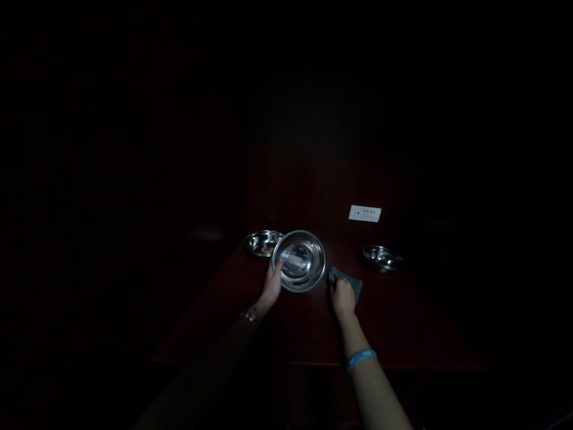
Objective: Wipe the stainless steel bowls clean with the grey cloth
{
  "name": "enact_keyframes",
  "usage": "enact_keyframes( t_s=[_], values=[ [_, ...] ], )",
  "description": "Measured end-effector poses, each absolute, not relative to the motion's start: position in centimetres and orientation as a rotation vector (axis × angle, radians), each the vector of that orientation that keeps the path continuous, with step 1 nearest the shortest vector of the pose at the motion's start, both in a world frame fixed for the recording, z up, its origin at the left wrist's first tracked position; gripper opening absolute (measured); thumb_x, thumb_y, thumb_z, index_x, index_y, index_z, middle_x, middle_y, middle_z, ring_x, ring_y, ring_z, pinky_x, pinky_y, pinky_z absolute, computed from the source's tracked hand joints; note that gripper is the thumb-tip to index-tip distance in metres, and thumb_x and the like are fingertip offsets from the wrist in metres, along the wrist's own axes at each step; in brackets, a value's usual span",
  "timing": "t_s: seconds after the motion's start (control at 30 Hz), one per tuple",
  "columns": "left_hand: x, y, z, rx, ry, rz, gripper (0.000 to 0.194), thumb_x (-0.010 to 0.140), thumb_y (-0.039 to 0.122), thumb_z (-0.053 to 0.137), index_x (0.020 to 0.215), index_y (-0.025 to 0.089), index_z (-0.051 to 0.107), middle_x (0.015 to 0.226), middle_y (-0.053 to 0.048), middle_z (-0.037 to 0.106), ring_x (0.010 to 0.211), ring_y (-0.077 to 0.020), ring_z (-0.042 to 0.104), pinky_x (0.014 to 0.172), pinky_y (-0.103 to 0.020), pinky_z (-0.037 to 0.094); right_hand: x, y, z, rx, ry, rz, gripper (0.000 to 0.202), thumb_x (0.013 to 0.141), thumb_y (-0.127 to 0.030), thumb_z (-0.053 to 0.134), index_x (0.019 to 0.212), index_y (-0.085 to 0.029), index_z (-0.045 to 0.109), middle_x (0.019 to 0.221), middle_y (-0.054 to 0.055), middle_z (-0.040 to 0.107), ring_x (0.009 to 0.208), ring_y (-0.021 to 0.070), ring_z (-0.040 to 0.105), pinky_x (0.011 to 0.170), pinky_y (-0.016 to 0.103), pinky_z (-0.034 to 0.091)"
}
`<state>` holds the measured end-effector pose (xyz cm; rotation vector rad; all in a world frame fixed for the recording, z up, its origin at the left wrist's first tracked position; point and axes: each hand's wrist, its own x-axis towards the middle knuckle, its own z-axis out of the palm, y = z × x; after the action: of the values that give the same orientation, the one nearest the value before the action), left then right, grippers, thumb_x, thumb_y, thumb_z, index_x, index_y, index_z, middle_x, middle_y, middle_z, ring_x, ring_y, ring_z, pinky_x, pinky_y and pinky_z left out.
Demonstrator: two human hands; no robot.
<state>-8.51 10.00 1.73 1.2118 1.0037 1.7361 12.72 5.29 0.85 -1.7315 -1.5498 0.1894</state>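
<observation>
A shiny metal bowl (308, 278) is held tilted in my left hand (273, 282), its inside facing me. The thumb lies over the rim on the left side, and the other fingers are hidden behind the bowl. To the right of the bowl, my right hand (342, 294) is closed on a grey-green cloth (356, 285), which spreads out to the right of the fingers. Bowl and cloth are slightly apart.
Behind the held bowl, at the left, a metal bowl (254, 245) rests on the dark red table (295, 340). Another metal bowl (383, 258) sits at the right. A white socket panel (364, 214) is on the back wall. The surroundings are very dark.
</observation>
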Motion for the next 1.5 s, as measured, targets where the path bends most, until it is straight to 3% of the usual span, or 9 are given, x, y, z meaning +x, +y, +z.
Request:
enact_keyframes(
  t_s=[0.07, 0.23, 0.43, 0.53, 0.8, 0.97, 1.23, 1.5],
  values=[
    [-8.5, 9.9, 1.7, 1.244, 1.012, 1.717, 0.042, 0.093, 0.037, 0.046, 0.131, 0.018, 0.051, 0.137, -0.012, 0.055, 0.128, -0.0263, 0.050, 0.113, -0.045, 0.035, 12.8, 5.1, 1.3, -1.629, -1.381, 0.223, 0.041, 0.085, -0.021, 0.042, 0.121, -0.017, 0.063, 0.115, 0.014, 0.068, 0.106, 0.0258, 0.063, 0.097, 0.041, 0.044],
    [-8.3, 9.9, 1.6, 1.240, 1.026, 1.688, 0.045, 0.092, 0.040, 0.048, 0.131, 0.018, 0.051, 0.134, -0.013, 0.058, 0.126, -0.0270, 0.053, 0.112, -0.046, 0.036, 12.0, 4.2, 3.0, -1.365, -1.201, 0.089, 0.051, 0.090, -0.032, 0.036, 0.135, -0.012, 0.051, 0.131, 0.014, 0.060, 0.121, 0.0247, 0.055, 0.104, 0.039, 0.040],
    [-7.7, 10.5, 1.3, 1.151, 1.031, 1.651, 0.044, 0.093, 0.041, 0.044, 0.128, 0.017, 0.054, 0.130, -0.013, 0.061, 0.123, -0.0266, 0.056, 0.109, -0.045, 0.041, 10.2, 3.3, 3.3, -1.171, -1.853, 0.030, 0.045, 0.090, -0.028, 0.043, 0.133, -0.025, 0.056, 0.140, 0.004, 0.054, 0.132, 0.0215, 0.047, 0.112, 0.041, 0.035],
    [-7.6, 10.7, 1.2, 1.177, 1.037, 1.676, 0.044, 0.093, 0.042, 0.044, 0.129, 0.018, 0.054, 0.132, -0.011, 0.061, 0.124, -0.0261, 0.055, 0.109, -0.043, 0.040, 9.5, 3.3, 3.1, -1.152, -2.118, -0.010, 0.043, 0.091, -0.034, 0.050, 0.133, -0.029, 0.057, 0.138, 0.003, 0.057, 0.134, 0.0225, 0.045, 0.115, 0.046, 0.031],
    [-7.7, 10.6, 1.3, 1.248, 1.025, 1.675, 0.047, 0.092, 0.047, 0.044, 0.127, 0.017, 0.054, 0.131, -0.012, 0.061, 0.124, -0.0274, 0.055, 0.108, -0.043, 0.041, 9.2, 3.0, 3.4, -1.193, -2.180, -0.081, 0.045, 0.099, -0.040, 0.035, 0.140, -0.026, 0.048, 0.145, 0.004, 0.049, 0.139, 0.0213, 0.038, 0.119, 0.050, 0.020],
    [-7.5, 9.9, 1.8, 1.269, 0.943, 1.745, 0.046, 0.091, 0.046, 0.047, 0.128, 0.021, 0.056, 0.134, -0.009, 0.059, 0.126, -0.0255, 0.054, 0.110, -0.041, 0.039, 9.0, 3.4, 3.0, -1.281, -2.183, -0.119, 0.046, 0.100, -0.040, 0.031, 0.139, -0.025, 0.049, 0.144, 0.005, 0.051, 0.140, 0.0205, 0.036, 0.119, 0.049, 0.019],
    [-7.7, 9.4, 2.6, 1.251, 0.919, 1.882, 0.048, 0.093, 0.049, 0.044, 0.127, 0.017, 0.056, 0.135, -0.011, 0.058, 0.126, -0.0245, 0.053, 0.109, -0.038, 0.040, 8.0, 2.8, 3.1, -1.154, -2.197, -0.078, 0.043, 0.099, -0.039, 0.035, 0.136, -0.025, 0.053, 0.142, 0.004, 0.053, 0.137, 0.0206, 0.040, 0.120, 0.048, 0.016],
    [-7.4, 10.0, 2.1, 1.245, 0.896, 1.900, 0.048, 0.091, 0.051, 0.047, 0.125, 0.019, 0.059, 0.132, -0.010, 0.061, 0.123, -0.0227, 0.056, 0.108, -0.037, 0.041, 7.3, 3.6, 2.4, -0.853, -2.161, 0.312, 0.041, 0.101, -0.039, 0.030, 0.136, -0.031, 0.051, 0.133, 0.002, 0.061, 0.127, 0.0187, 0.052, 0.116, 0.047, 0.026]
  ],
)
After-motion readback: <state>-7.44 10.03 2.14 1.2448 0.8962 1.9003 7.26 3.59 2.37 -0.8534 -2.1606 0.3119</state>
